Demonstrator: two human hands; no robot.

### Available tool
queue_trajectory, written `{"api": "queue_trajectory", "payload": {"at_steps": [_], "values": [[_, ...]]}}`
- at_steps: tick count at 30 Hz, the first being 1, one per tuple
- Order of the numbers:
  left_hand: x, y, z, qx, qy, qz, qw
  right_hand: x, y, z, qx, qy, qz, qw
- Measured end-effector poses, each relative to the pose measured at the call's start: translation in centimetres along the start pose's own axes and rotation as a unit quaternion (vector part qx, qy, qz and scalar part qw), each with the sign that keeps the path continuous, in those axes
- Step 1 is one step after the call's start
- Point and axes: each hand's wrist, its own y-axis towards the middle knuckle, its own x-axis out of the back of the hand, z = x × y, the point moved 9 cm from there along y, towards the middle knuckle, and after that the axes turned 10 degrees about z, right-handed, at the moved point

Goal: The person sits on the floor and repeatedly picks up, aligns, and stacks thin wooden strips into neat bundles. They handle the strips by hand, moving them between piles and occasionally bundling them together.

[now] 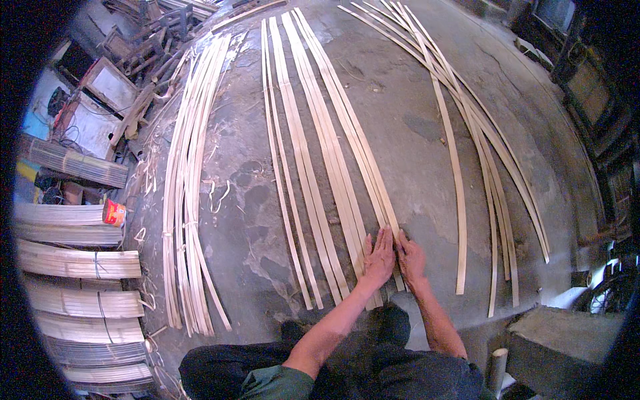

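Observation:
Long pale strips, seemingly split bamboo or wood, lie lengthwise on the floor in front of me. My left hand (379, 257) lies palm down across the near end of the right-hand group of strips (361, 148), fingers stretched out and together. Just beside it my right hand (411, 259) is at the right edge of that group, its fingers extended and touching or very near the outer strip. Neither hand is wrapped round anything. To their left run further strips (293, 117), set side by side in small groups with narrow gaps of floor between.
Loose crossing strips (456, 167) fan out on the right. At the left lies a tied bundle of strips (193, 133); beyond it are stacked bundles (80, 263) and a red-orange container (114, 213). Scrap wood (150, 60) fills the far left. A concrete block (567, 333) stands at near right.

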Motion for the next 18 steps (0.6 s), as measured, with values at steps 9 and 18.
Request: {"api": "queue_trajectory", "payload": {"at_steps": [9,18], "values": [[-0.2,0.1,0.2,0.006,0.022,-0.011,1.0,1.0,-0.6,0.1,-0.064,-0.037,-0.001,0.997],[-1.4,0.3,0.9,0.018,0.039,-0.006,0.999,0.5,-1.0,0.1,-0.043,-0.126,-0.01,0.991]]}}
